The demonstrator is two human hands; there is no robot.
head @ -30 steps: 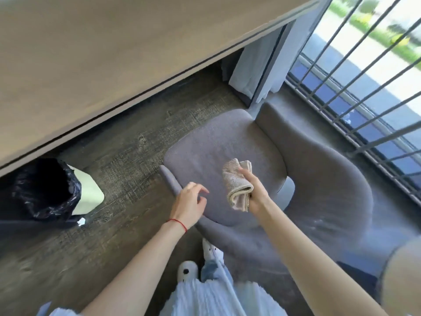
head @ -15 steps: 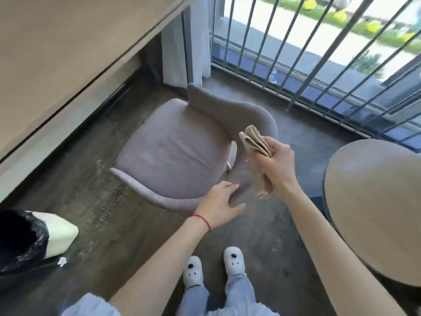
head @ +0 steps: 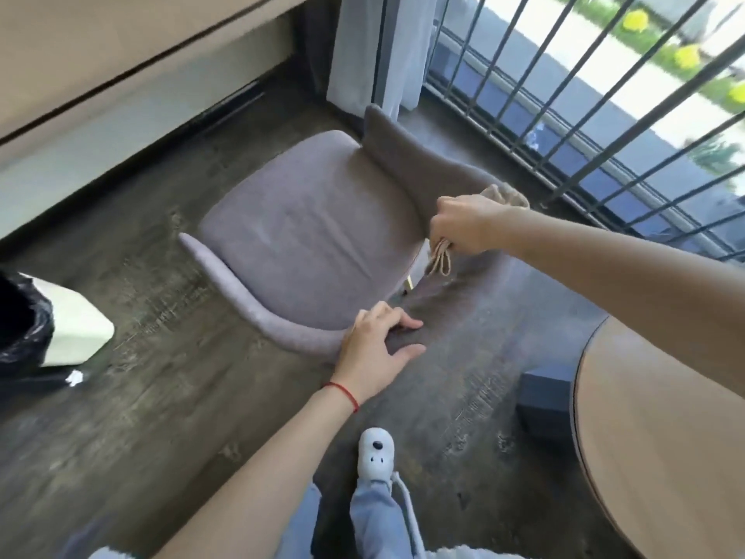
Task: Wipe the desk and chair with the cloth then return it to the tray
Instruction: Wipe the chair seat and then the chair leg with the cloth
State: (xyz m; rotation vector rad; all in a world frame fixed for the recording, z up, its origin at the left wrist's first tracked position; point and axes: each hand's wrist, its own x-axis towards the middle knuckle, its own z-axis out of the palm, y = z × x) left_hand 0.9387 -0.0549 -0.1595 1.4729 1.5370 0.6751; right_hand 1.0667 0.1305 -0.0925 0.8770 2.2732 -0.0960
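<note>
Change since half a second ago: the right hand (head: pixel 467 223) has carried the cloth (head: pixel 441 260) from mid-air in front of the chair (head: pixel 306 240) onto the top edge of its backrest; the left hand (head: pixel 375 349) has moved from hovering by the curved arm to resting on it; judged, the chair wipe is under way on the backrest, with the return to the tray not yet begun; no tray is in view.

Near: slipper (head: pixel 375 453) and pale trouser leg on the dark floor (head: pixel 133 417); round bench (head: pixel 661 437) at the right edge, well apart from the chair.

Middle: left hand, red cord at the wrist, fingers half spread and loosely curled, touching the nearest stretch of the chair's arm rail, apparently steadying it; it holds nothing.

Further: right hand closed in a fist around the folded cloth, pressed against the backrest rim; one end of the cloth hangs below the fist, another bunch shows beyond the knuckles.

Far: long bench (head: pixel 121 46) along the upper left; lined bin (head: pixel 24 328) at the left; curtain (head: pixel 363 50); window bars (head: pixel 564 94).
</note>
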